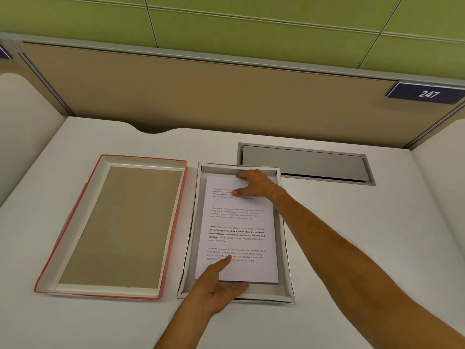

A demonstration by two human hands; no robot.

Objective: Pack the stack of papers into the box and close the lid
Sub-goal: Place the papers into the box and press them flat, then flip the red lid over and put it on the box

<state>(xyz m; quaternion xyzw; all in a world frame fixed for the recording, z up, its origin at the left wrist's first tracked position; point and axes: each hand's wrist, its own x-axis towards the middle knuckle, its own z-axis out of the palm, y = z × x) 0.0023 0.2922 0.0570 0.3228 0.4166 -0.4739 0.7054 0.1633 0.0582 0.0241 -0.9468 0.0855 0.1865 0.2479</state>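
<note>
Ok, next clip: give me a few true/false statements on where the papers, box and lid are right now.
1. The stack of papers lies inside the box. True.
2. The lid is on the box. False: it lies inside-up on the desk, beside the box.
3. Both hands touch the papers. True: the left hand holds the near edge, the right hand the far end.
4. The lid's outer edge is blue. False: it is red.
5. The sign reads 247. True.
</note>
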